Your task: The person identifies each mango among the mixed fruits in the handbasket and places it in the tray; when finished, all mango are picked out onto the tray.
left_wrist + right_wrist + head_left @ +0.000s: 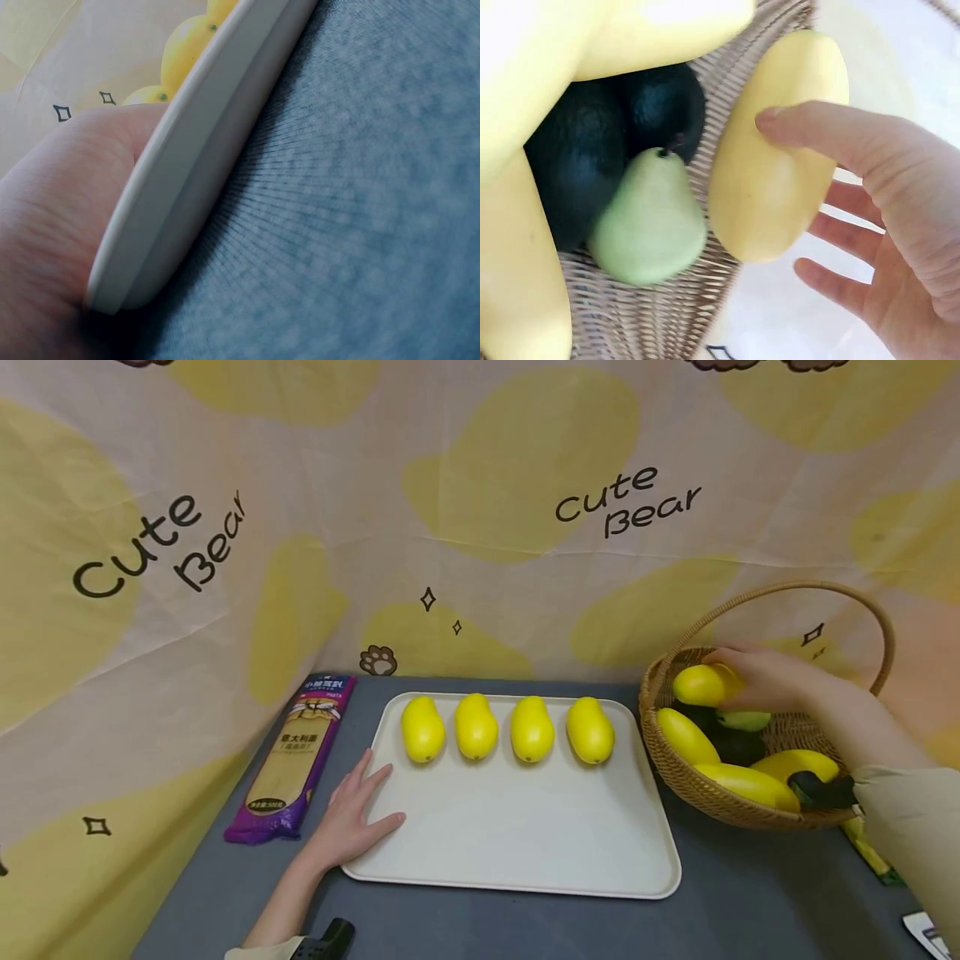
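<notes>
Worktop [465,928]: blue-grey; the left wrist view shows a fine, ribbed, fabric-like surface. Directly on it, left to right: pasta packet [288,760], purple-edged, lying flat and slanted; off-white rectangular tray [517,835], flat, mid-surface, a strip of worktop between it and the packet; wicker basket [693,785], just beside the tray's right edge, contact unclear. Far right: yellow-and-green packet [872,853], partly covered; white item [927,935] with dark marking, cut by sleeve, identity unclear.

Through the left wrist camera, I see the left hand [64,214] resting against the rim of a pale tray [184,157] that slants across my view. Beyond it, yellow fruit [182,54] peeks out before a patterned cloth [67,52]; blue-grey tabletop [360,187] fills the right.
</notes>
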The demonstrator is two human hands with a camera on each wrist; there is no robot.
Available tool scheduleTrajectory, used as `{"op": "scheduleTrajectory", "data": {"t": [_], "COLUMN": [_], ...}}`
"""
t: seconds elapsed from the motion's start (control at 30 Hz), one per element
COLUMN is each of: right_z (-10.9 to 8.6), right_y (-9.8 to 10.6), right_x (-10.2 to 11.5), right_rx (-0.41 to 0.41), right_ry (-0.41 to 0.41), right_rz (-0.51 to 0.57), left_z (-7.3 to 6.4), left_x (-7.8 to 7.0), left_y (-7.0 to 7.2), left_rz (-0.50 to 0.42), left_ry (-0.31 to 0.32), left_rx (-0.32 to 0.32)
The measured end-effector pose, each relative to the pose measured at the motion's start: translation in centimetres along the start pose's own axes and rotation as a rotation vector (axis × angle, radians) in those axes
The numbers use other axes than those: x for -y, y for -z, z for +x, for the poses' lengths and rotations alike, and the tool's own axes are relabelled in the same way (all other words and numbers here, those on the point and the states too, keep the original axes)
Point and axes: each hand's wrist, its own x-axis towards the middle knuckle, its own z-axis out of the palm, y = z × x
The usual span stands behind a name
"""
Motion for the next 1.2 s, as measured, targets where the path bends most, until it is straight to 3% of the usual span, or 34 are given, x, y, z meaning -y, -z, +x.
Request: {"op": "scheduleTrajectory", "data": {"t": [0.23, 0.4, 0.5, 0.6, 0.67, 0.73, 0.83, 0.93, 1.07, 1.2], "right_z": [-3.8, -6.1, -7.4, -8.4, -8.7, -8.7, -8.0, -6.9, -5.5, -4.0], "right_y": [1.0, 0.5, 0.0, -0.8, -1.6, -2.6, -4.1, -5.6, -6.9, -8.3], "right_x": [2.7, 5.2, 6.8, 8.1, 8.8, 9.4, 10.6, 12.2, 15.3, 18.4], "right_rx": [-0.097, -0.233, -0.277, -0.294, -0.308, -0.308, -0.251, -0.118, 0.075, 0.182], "right_ry": [0.021, -0.051, -0.155, -0.239, -0.229, -0.164, -0.034, 0.064, 0.037, -0.07], "right_rz": [0.036, 0.149, 0.298, 0.517, 0.675, 0.912, 1.317, 1.652, 1.828, 1.875], "left_z": [0.0, -0.1, 0.0, 0.0, 0.0, 0.0, 0.0, 0.0, 0.0, 0.1], "left_x": [-0.2, -0.1, -0.1, -0.1, -0.1, -0.1, 0.0, 0.1, 0.1, 0.1], "left_y": [0.2, 0.3, 0.3, 0.3, 0.3, 0.3, 0.2, 0.2, 0.2, 0.3], "left_rz": [-0.001, 0.0, -0.002, -0.004, -0.006, -0.004, -0.003, -0.002, -0.003, 0.004], "left_ry": [0.017, 0.018, 0.016, 0.019, 0.021, 0.021, 0.02, 0.018, 0.012, 0.01], "left_rx": [0.011, 0.013, 0.012, 0.014, 0.014, 0.014, 0.012, 0.012, 0.005, 0.007]}}
